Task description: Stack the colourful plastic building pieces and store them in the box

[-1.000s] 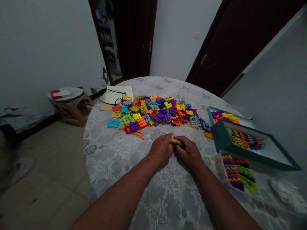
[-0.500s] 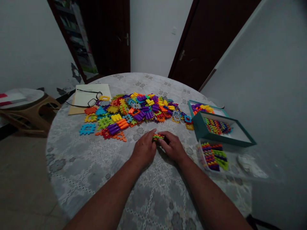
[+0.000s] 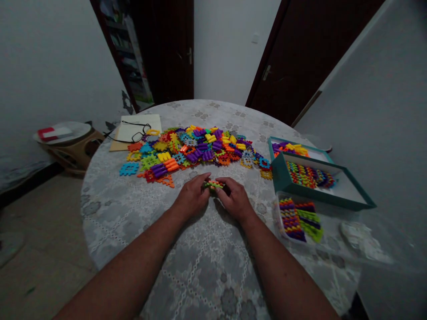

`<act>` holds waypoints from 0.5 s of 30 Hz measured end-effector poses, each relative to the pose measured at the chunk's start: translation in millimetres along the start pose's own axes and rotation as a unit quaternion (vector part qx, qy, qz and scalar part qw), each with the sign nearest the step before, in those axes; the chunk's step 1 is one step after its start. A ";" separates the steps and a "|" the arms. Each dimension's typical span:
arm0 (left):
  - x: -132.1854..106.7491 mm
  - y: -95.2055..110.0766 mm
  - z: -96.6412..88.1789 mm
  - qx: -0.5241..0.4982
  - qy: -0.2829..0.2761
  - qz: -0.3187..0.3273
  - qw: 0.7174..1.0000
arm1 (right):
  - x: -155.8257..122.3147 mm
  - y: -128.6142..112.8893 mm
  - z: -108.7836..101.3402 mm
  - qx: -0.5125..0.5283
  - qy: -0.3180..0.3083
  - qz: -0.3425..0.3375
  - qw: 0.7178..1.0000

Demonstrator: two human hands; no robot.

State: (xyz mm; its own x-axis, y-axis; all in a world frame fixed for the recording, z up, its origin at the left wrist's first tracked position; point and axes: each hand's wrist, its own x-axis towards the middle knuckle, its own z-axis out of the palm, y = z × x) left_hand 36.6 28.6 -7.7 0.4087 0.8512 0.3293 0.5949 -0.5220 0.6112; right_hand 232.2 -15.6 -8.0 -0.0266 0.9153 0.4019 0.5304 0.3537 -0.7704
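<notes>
Between my two hands is a small cluster of green and orange plastic building pieces (image 3: 214, 184), held just above the tablecloth. My left hand (image 3: 192, 195) grips its left end, with thumb and fingers closed on it. On the right end, my right hand (image 3: 235, 198) pinches it between thumb and fingers. Parts of the cluster are hidden behind my fingers. Just beyond my hands spreads a heap of colourful interlocking plastic pieces (image 3: 200, 153), with flat notched shapes and rows of purple, orange and yellow tubes.
A green box (image 3: 320, 189) holding rows of coloured pieces stands at the right, its lid (image 3: 322, 154) behind it. Nearer is a clear plastic tub (image 3: 280, 222) of pieces, beside a crumpled plastic bag (image 3: 363, 240). Eyeglasses (image 3: 137, 137) lie on a notebook (image 3: 125, 120) at back left.
My view has turned slightly left, so the table appears shifted right. Both hands still hold the small cluster, now tilted a little differently and more spread between the fingers.
</notes>
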 end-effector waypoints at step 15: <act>-1.4 3.5 -9.1 0.023 -0.057 0.026 0.998 | 2.3 4.1 3.7 0.008 -0.008 -0.027 1.000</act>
State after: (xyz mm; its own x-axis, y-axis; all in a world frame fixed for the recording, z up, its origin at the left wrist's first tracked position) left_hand 31.8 26.1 0.5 0.5143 0.8129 0.2732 0.6015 -0.5690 0.5608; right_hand 231.2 -11.3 -12.0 -0.0693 0.8977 0.4352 0.5150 0.4058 -0.7551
